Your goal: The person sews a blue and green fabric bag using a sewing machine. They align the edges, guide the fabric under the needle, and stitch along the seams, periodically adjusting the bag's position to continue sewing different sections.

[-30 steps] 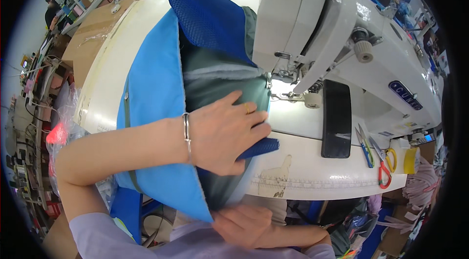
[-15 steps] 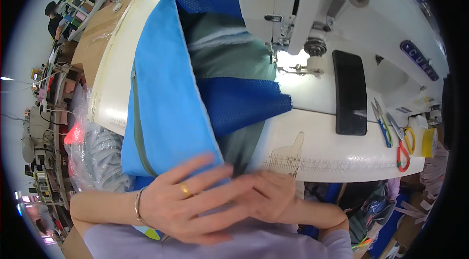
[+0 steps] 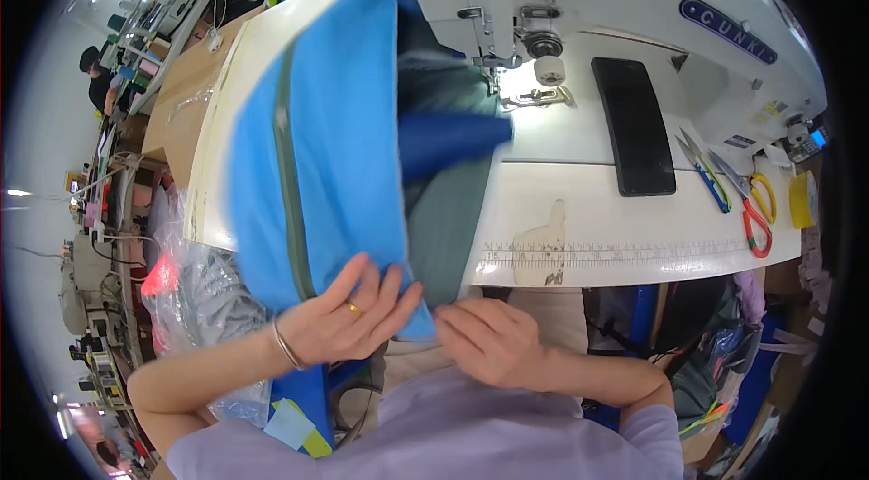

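A light blue fabric panel (image 3: 353, 163) with a grey-green zipper strip (image 3: 291, 181) hangs over the table's front edge. My left hand (image 3: 348, 322) pinches its lower edge between thumb and fingers. Beside it, my right hand (image 3: 489, 340) has closed fingers at the near corner of the dark green fabric (image 3: 448, 227), close to the light blue edge. Dark blue mesh (image 3: 448, 143), blurred, lies folded over the green layer. The far end of the green piece reaches the presser foot of the white sewing machine (image 3: 493, 82), where a lamp shines.
On the table right of the fabric lie a black phone (image 3: 634, 127), small snips (image 3: 706, 172) and red-and-yellow-handled scissors (image 3: 751, 209). A printed ruler (image 3: 625, 254) runs along the front edge. Plastic-wrapped goods (image 3: 208, 299) stand at the left; a person (image 3: 98, 82) is far left.
My hands have drawn apart from their overlap, each now at the near fabric edge. The light blue panel has shifted and spread toward me. The view has moved slightly.
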Demonstrator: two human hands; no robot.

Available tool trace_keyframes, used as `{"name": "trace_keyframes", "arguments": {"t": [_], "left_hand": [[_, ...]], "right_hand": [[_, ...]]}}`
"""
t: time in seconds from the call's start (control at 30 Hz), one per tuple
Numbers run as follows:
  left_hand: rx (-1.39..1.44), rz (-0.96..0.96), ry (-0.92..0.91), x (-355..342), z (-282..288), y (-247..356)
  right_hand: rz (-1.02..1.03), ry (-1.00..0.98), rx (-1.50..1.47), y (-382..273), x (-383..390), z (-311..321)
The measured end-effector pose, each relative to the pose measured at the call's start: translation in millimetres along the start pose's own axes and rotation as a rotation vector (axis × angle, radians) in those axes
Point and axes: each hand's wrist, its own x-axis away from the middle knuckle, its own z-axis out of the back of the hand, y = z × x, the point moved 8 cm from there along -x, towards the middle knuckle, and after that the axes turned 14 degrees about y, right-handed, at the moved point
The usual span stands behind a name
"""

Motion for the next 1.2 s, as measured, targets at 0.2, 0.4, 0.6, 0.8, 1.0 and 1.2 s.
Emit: {"name": "trace_keyframes", "arguments": {"t": [0.2, 0.4, 0.6, 0.8, 1.0, 1.2], "left_hand": [[0.779, 0.696, -0.616, -13.8, -23.7, -13.6], [0.240, 0.436, 0.353, -78.4, -69.1, -80.4], [0.435, 0.395, 0.340, -87.0, -83.4, -99.6], [0.475, 0.025, 0.194, -113.1, -96.2, -76.3], [0.481, -0.241, 0.112, -128.0, -106.7, -57.4], [0.839, -0.276, -0.134, -101.6, -88.9, -11.2]], "right_hand": [[-0.002, -0.068, 0.078, -0.7, 3.7, -6.3], [0.056, -0.126, 0.087, -15.5, 4.6, 6.0], [0.024, -0.063, 0.067, -16.2, 6.8, 20.7], [0.043, -0.031, 0.053, -24.3, -10.3, 36.2], [0.081, -0.050, 0.065, -26.2, -10.9, 36.0], [0.091, -0.041, 0.043, -23.5, -13.6, 44.1]]}}
